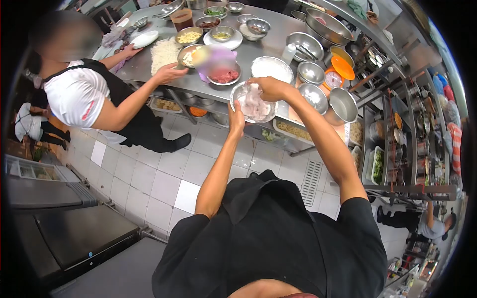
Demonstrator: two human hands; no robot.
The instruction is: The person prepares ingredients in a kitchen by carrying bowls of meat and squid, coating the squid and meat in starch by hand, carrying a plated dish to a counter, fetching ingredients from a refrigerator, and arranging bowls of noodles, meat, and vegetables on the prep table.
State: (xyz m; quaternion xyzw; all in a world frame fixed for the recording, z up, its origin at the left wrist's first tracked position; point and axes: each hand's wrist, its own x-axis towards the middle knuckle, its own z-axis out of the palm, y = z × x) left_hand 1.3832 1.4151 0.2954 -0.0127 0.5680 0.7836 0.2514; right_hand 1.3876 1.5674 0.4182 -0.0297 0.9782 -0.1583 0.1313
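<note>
A: Where does the metal bowl of pale pieces lie relative to the hands?

B: The round, silver-coloured metal bowl point(258, 120), containing pale pinkish-white pieces point(253, 106) dusted with white, lies between the left hand point(236, 119) and the right hand point(267, 89), at the near edge of the grey steel counter point(201, 88). Whether the counter supports it cannot be told.

A: And the state of each hand?

B: Left: clasped on the bowl's left side, thumb at the rim, the other fingers partly hidden. Right: above the bowl's far right side, fingers bent downward and drawn close together at the pale pieces. Whether they pinch a piece is unclear.

A: Which objects adjoin the bowl?

B: Just beyond it, a round container of white powder point(272, 69); to the far left, a metal bowl of red meat point(224, 77). To the right, shiny round metal bowls point(312, 98) and a deep metal pan point(343, 106).

A: The second figure, at left?

B: A co-worker in a white shirt and black apron point(117, 92), one open hand point(169, 74) near the bowls, the other at a white oval plate point(145, 38).
</note>
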